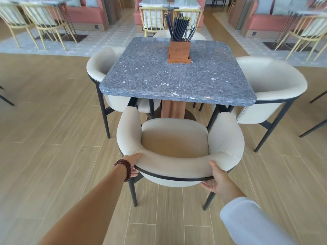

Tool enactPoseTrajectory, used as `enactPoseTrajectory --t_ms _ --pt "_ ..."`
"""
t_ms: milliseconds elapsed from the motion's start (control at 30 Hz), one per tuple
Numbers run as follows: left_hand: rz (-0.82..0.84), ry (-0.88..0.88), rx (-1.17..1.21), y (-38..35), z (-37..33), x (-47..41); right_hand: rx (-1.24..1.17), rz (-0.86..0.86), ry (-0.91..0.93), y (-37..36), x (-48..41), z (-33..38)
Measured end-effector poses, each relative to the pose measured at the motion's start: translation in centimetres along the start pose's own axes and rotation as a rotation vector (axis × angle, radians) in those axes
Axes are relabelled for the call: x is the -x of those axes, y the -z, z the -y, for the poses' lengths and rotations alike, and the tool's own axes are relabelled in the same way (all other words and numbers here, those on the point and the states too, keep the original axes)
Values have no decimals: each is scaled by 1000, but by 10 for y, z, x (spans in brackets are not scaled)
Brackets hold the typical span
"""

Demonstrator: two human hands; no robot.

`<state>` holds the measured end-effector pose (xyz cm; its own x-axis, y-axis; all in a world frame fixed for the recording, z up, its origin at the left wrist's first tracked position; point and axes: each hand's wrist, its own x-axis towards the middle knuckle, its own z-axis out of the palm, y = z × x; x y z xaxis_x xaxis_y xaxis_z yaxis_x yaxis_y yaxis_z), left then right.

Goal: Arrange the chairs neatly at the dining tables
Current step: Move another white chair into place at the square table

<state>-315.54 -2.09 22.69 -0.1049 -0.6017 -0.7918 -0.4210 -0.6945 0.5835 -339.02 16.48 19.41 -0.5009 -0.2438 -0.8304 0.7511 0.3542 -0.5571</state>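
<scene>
A cream upholstered chair (175, 137) with dark legs faces a square grey stone table (177, 78), its seat front just short of the table's near edge. My left hand (132, 165), with a bead bracelet at the wrist, grips the left end of the curved backrest. My right hand (216, 179) holds the backrest's right end, fingers under its dark rim. A matching chair (100, 66) is tucked in on the left, another (272, 85) stands on the right, and a fourth (162, 33) shows behind the table.
A wooden box (179, 51) of dark chopsticks stands on the table. Wood-plank floor (53, 129) spreads on both sides. Yellow spindle chairs (42, 20), pink booths (88, 15) and other tables line the back. Dark chair legs (316, 124) poke in at the right edge.
</scene>
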Motion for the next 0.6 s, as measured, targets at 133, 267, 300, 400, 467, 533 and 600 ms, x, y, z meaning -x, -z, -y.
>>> enactPoseTrajectory --t_ms 133,267,300,400,467,533,600 --pt "-7 -30 -33 1 0 33 96 -19 29 0 33 0" --pt "118 -90 -63 5 5 74 129 20 88 4 81 -2" --pt "189 -91 -29 6 6 88 124 43 96 7 93 -5" --pt "278 -150 1 13 8 123 103 125 120 18 132 -16" --pt "329 -188 0 18 10 143 76 172 137 25 157 -23" --pt "372 -192 22 20 13 156 53 195 149 32 174 -30" --pt "407 -200 30 22 14 169 36 214 161 37 188 -34"
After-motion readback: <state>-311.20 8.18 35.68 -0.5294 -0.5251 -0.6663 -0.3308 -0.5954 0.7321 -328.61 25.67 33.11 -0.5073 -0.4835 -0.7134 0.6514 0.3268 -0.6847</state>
